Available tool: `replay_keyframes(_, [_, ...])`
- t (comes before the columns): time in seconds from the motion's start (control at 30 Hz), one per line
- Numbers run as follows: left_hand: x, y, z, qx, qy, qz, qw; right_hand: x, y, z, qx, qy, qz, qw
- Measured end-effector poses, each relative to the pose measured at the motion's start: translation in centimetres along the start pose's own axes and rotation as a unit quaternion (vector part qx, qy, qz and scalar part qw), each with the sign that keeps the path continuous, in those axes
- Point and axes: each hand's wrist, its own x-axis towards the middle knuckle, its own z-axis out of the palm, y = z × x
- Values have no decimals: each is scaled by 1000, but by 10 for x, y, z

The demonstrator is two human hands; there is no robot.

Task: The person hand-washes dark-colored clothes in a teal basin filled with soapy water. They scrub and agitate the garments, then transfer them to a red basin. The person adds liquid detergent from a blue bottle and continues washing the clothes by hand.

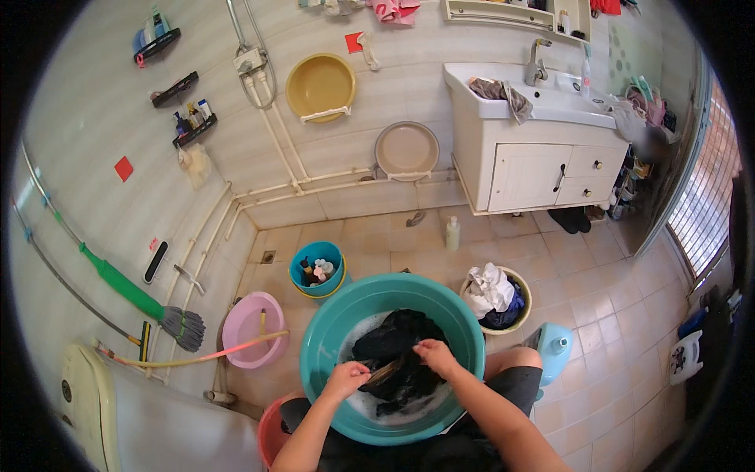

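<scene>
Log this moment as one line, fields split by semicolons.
left hand: pinching dark cloth; right hand: pinching same cloth; cloth: partly in sudsy water, teal tub; nearby: blue bucket

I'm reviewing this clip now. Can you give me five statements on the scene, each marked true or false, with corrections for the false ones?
1. The left hand and right hand both hold dark cloth in the teal basin. True.
2. The light pink tub stands to the right of the teal basin. False: the light pink tub is on its left.
3. A pale bottle stands on the floor beyond the teal basin. True.
4. The yellow basin lies on the floor. False: the yellow basin hangs on the wall.
5. The white cloth is draped over the faucet. False: the white cloth lies in a cream tub.
</scene>
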Motion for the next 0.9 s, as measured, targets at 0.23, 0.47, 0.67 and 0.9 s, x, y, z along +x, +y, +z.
replay_keyframes(0.23, [-18,27,13,196,-6,9,981,-6,-17,-2,304,-152,73,938])
replay_keyframes(0.47, [22,11,35,202,149,160,955,-19,-34,1,308,-226,87,920])
replay_keyframes(0.67, [11,21,5,-262,88,12,961,-35,-66,-12,370,-168,117,906])
replay_keyframes(0.9, [27,43,3,-443,80,-162,878,-12,-28,-8,-170,214,-191,943])
